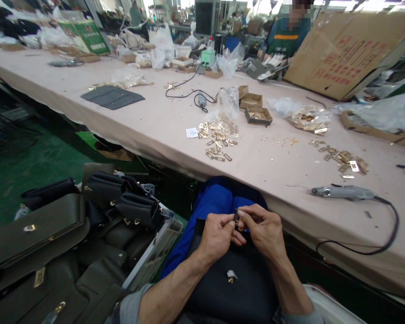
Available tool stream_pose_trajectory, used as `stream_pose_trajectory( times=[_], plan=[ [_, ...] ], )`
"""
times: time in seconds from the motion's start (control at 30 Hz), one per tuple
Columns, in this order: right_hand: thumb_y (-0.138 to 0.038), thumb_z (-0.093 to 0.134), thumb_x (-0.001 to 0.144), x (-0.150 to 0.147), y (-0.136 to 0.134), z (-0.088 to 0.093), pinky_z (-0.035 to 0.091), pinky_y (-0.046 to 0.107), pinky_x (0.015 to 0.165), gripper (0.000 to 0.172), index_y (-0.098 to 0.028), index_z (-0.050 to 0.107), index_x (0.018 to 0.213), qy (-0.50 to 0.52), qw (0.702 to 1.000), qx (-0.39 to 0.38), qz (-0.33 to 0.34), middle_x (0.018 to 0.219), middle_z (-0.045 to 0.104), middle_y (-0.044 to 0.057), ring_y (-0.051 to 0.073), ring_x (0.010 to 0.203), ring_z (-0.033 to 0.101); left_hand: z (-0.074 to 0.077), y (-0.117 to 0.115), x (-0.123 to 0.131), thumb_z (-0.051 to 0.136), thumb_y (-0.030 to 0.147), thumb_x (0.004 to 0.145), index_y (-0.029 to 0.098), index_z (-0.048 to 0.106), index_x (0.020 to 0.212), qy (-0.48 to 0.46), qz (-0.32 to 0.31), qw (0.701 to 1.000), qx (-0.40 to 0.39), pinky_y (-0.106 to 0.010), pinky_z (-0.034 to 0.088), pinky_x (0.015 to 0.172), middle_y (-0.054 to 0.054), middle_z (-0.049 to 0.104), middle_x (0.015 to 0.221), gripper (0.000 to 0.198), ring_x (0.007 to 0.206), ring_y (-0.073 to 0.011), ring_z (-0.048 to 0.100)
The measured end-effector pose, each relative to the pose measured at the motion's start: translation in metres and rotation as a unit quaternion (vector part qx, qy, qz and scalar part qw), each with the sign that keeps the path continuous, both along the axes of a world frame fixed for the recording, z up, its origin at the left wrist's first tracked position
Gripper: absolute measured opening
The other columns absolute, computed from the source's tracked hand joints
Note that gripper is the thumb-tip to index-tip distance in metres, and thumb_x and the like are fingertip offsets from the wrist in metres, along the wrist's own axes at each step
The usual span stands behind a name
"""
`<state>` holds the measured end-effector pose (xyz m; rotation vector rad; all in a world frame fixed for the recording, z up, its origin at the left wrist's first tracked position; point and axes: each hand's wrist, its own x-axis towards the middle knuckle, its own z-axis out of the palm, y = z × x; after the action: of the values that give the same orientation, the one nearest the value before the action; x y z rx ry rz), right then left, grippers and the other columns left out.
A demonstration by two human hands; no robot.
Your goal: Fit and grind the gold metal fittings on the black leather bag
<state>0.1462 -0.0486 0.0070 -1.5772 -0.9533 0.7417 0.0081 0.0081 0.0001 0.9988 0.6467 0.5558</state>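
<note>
My left hand [219, 231] and my right hand [263, 227] meet over my lap, fingertips pinched together. Between them is a small dark and gold metal fitting [236, 218], partly hidden by the fingers; whether it is joined to the bag edge behind, I cannot tell. Across my lap lies a black handbag [232, 299], partly under my forearms. On its front shows a gold clasp [231, 279] with a whitish wrap at its top.
Finished-looking dark handbags [37, 225] fill a white crate [155, 256] on the left. The table [273, 180] carries loose metal plates [219, 150], a heap of gold fittings [347, 159], an electric screwdriver [344, 192] with a cord, and a large carton [347, 54]. A person [286, 36] is opposite.
</note>
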Motion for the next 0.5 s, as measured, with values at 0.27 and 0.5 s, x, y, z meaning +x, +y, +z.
stream_pose_trajectory(
  times=[0.27, 0.5],
  plan=[
    [-0.044, 0.078, 0.086, -0.001, 0.001, 0.002, 0.055, 0.027, 0.055, 0.026, -0.019, 0.077, 0.093, 0.026, 1.000, 0.005, 0.005, 0.081, 0.063, 0.005, 0.017, 0.062, 0.062, -0.006, -0.002, 0.001, 0.060, 0.030, 0.087, 0.007, 0.072, 0.084, 0.013, 0.025, 0.999, 0.017, -0.020, 0.054, 0.049, -0.007, 0.067, 0.059, 0.026, 0.048, -0.0152, 0.065],
    [-0.043, 0.068, 0.095, 0.024, 0.000, 0.002, 0.056, 0.031, 0.066, 0.028, -0.023, 0.078, 0.112, 0.049, 0.987, 0.017, 0.151, 0.091, 0.064, 0.007, 0.019, 0.077, 0.063, -0.004, -0.003, 0.000, 0.064, 0.034, 0.085, 0.005, 0.077, 0.094, 0.022, 0.030, 0.999, 0.005, -0.021, 0.051, 0.046, -0.007, 0.066, 0.056, 0.032, 0.043, -0.0142, 0.061]
  ],
)
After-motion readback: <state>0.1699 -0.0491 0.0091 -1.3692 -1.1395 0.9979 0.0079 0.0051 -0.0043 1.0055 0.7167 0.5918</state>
